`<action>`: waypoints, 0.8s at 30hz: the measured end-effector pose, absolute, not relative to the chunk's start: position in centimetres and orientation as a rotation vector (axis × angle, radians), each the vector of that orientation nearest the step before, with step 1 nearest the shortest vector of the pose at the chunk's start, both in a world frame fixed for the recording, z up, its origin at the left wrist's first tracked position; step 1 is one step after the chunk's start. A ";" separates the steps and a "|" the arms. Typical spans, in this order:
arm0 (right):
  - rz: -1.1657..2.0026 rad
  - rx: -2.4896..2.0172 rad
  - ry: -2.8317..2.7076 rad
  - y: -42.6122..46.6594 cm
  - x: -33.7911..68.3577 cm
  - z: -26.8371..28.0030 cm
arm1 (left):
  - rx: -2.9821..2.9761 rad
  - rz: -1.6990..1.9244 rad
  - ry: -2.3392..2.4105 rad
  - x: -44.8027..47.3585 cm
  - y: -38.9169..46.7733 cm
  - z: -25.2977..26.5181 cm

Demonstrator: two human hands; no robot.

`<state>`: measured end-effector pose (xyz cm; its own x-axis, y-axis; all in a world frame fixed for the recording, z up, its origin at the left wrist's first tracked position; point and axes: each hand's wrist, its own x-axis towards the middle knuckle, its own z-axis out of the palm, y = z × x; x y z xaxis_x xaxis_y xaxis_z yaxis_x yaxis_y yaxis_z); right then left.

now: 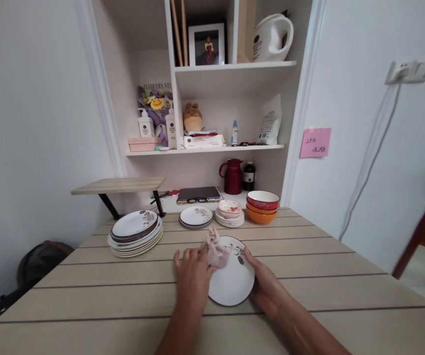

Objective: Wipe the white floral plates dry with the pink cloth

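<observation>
A white plate [231, 286] with a dark rim and a brown floral pattern is at the front middle of the wooden table. My right hand [267, 288] grips its right edge, thumb on top and the other fingers beneath. A crumpled pale pink cloth [216, 251] rests against the plate's upper left part. My left hand [193, 271] pinches that cloth, its fingers partly hidden behind it. Behind the plate lies a small stack of similar plates [196, 215].
On the table [319, 276], a taller plate stack [134, 227] stands left, near a raised wooden shelf [119, 185]. Small dishes [230, 213] and stacked bowls [263, 206] sit at the back. Behind them are a closed laptop [199, 193], a red jug [232, 176] and a dark bottle [249, 176].
</observation>
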<state>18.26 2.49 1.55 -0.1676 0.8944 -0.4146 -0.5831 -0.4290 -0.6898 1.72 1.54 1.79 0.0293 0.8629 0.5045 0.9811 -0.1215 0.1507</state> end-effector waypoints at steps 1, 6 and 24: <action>1.768 -1.003 -0.432 2.6 18.3 1.5 | -2.055 -0.686 -1.942 1.4 1.7 1.8; 1.793 -0.928 -0.332 3.0 19.0 1.1 | -2.138 -0.663 -1.915 1.0 1.8 2.0; 1.814 -0.875 -0.317 2.8 19.2 2.3 | -2.283 -1.040 -1.469 2.4 0.3 2.0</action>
<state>19.20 2.77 2.31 -0.1839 0.8908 -0.4155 -0.6974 -0.4161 -0.5835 2.40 0.30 1.98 0.2442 0.6996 0.6715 0.8658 -0.4692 0.1740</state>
